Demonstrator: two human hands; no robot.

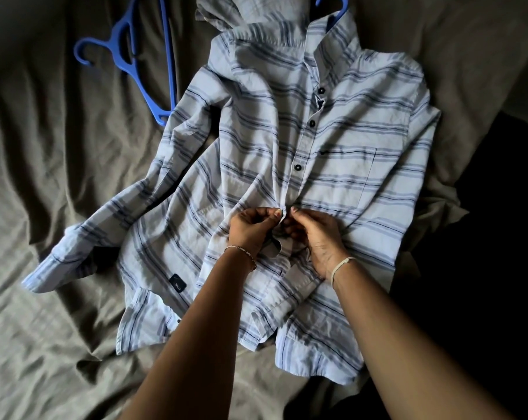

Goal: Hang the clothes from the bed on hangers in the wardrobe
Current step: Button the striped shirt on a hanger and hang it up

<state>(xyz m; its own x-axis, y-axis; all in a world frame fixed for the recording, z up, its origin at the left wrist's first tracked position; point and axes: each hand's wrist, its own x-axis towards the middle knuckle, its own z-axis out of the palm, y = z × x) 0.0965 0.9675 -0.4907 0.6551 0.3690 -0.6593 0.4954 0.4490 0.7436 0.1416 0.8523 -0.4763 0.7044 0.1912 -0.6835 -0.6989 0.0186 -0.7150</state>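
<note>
A light blue striped hooded shirt (341, 137) lies flat on the bed, front up, with dark buttons down its placket. The hook of a blue hanger (337, 4) sticks out above its collar, the rest hidden inside the shirt. My left hand (250, 228) pinches the left edge of the placket near the middle of the shirt. My right hand (317, 234) pinches the right edge, fingertips meeting my left hand's. Both hands grip the fabric at one button spot; the button itself is hidden by my fingers.
A second blue hanger (129, 56) lies on the olive-grey bedsheet (44, 177) at the upper left, its end tucked under the shirt's shoulder. The sheet is wrinkled. A dark shadowed area (483, 237) runs along the bed's right side.
</note>
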